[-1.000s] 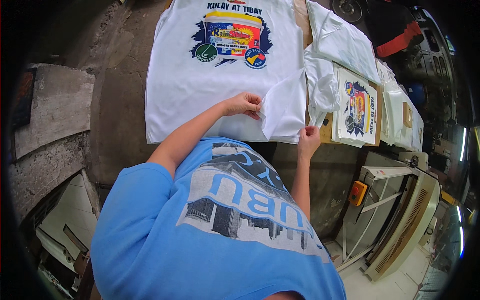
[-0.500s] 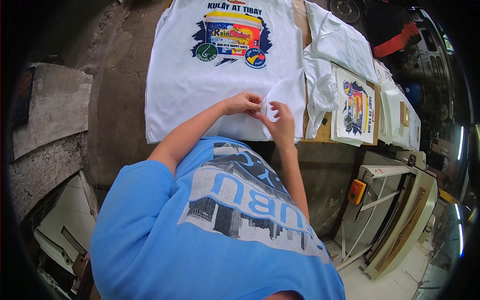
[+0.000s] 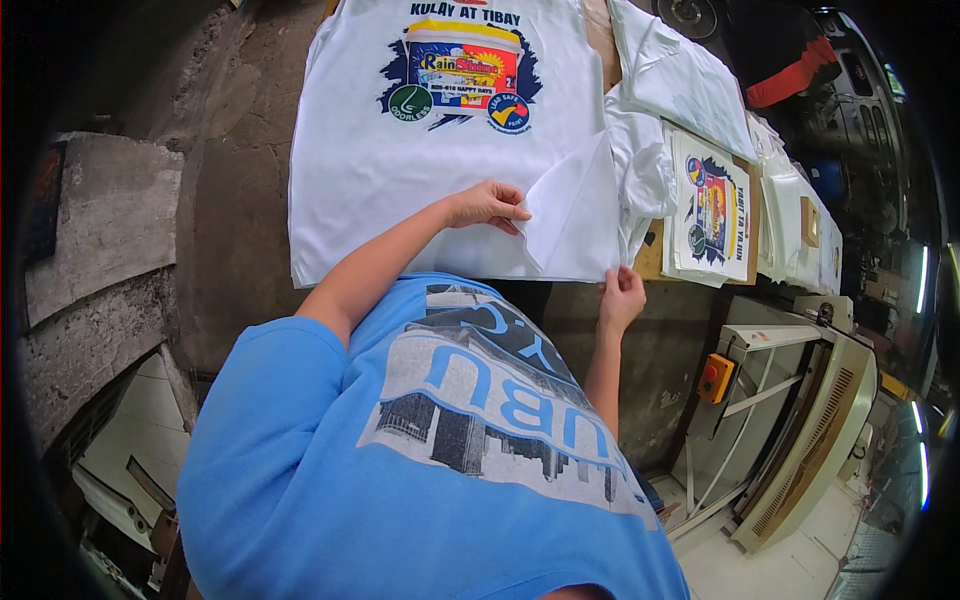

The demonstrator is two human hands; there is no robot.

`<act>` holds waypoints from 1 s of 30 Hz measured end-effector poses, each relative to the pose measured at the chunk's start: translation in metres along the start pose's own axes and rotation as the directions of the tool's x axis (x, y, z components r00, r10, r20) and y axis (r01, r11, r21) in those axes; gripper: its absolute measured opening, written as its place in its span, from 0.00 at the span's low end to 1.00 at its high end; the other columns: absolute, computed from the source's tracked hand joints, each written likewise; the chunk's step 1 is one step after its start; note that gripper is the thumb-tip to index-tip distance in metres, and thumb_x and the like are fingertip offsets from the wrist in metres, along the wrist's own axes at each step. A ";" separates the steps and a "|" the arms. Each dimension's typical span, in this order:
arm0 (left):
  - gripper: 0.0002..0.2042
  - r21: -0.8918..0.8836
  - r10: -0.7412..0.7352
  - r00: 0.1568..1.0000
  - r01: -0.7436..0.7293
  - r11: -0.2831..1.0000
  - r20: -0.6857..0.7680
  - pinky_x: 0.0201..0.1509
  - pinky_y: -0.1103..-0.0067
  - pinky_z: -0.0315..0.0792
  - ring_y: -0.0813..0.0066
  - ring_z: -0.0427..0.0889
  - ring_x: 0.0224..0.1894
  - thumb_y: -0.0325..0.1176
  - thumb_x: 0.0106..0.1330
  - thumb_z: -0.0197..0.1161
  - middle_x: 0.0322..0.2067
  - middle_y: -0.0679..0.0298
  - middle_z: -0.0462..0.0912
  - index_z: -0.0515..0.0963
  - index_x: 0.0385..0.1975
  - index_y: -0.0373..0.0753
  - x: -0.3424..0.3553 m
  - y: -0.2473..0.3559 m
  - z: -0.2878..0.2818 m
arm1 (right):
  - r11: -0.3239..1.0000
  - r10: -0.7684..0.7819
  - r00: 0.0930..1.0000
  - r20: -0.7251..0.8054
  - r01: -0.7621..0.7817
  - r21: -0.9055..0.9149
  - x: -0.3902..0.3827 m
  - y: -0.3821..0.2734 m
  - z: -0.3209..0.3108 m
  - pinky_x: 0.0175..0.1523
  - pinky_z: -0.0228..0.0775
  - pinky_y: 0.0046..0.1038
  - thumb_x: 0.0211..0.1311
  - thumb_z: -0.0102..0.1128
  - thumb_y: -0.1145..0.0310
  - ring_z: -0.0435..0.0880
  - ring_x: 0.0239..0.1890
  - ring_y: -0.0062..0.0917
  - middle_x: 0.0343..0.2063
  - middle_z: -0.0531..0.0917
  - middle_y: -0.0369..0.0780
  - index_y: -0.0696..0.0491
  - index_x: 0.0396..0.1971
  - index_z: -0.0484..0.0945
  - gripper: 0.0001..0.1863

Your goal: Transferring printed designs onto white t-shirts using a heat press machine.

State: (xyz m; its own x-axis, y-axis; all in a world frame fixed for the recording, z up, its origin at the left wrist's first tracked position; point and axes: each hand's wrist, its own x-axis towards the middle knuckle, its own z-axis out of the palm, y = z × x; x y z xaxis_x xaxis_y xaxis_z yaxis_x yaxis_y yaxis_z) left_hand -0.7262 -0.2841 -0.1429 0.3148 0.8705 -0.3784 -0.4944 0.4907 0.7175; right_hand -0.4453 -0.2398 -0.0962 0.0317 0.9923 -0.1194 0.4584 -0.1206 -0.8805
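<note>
A white T-shirt [image 3: 380, 190] with a colourful paint-bucket print lies flat on the table, its lower edge toward me. My left hand [image 3: 487, 206] is closed in a pinch on a turned-up flap [image 3: 572, 195] of the shirt's white cloth, below the print. At the shirt's lower right corner, by the table's near edge, my right hand [image 3: 622, 296] pinches the cloth between thumb and fingers. The flap slants between both hands, partly raised off the layer beneath.
Right of the shirt lie bunched white cloth [image 3: 640, 165], a folded white garment [image 3: 685, 75] and a stack of printed white sheets [image 3: 708, 215] on a brown board. A pale machine [image 3: 800, 420] with an orange switch box [image 3: 714, 378] stands below right. A rough wall [image 3: 100, 210] is at the left.
My right hand has moved from beside my left hand down and right to the shirt's lower corner. The turned-up flap has spread wider. My left hand has stayed nearly in place.
</note>
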 end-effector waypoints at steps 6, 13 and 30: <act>0.05 -0.016 0.000 1.000 0.000 1.000 0.006 0.42 0.80 0.76 0.81 0.76 0.33 0.32 0.55 0.63 0.28 0.70 0.75 0.75 0.25 0.39 0.003 -0.002 0.000 | 0.933 -0.147 0.974 -0.172 0.080 -0.350 -0.010 0.027 -0.005 0.27 0.67 0.20 0.48 0.60 0.75 0.75 0.23 0.19 0.26 0.78 0.38 0.59 0.33 0.74 0.11; 0.06 0.039 0.011 1.000 -0.010 0.999 -0.021 0.39 0.84 0.75 0.84 0.76 0.33 0.34 0.55 0.63 0.27 0.71 0.76 0.75 0.25 0.40 0.004 -0.005 0.002 | 0.861 -0.359 0.854 0.377 0.459 -0.219 -0.017 -0.047 0.053 0.28 0.67 0.22 0.43 0.66 0.68 0.74 0.26 0.21 0.32 0.78 0.39 0.56 0.39 0.73 0.20; 0.10 0.974 0.602 0.799 -0.128 0.187 -0.011 0.49 0.71 0.65 0.66 0.73 0.44 0.36 0.57 0.56 0.41 0.60 0.75 0.75 0.36 0.40 -0.030 0.022 -0.026 | 0.991 -0.063 0.996 -0.065 0.055 -0.124 0.001 0.002 0.007 0.26 0.65 0.21 0.47 0.55 0.77 0.70 0.20 0.19 0.20 0.73 0.36 0.61 0.39 0.71 0.15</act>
State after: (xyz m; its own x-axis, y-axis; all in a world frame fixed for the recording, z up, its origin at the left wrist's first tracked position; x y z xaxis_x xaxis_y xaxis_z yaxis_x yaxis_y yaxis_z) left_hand -0.7675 -0.2983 -0.1312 -0.0551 0.9908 0.1233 0.6563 -0.0571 0.7523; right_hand -0.4507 -0.2390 -0.1014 0.0605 0.9976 -0.0331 0.5662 -0.0616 -0.8220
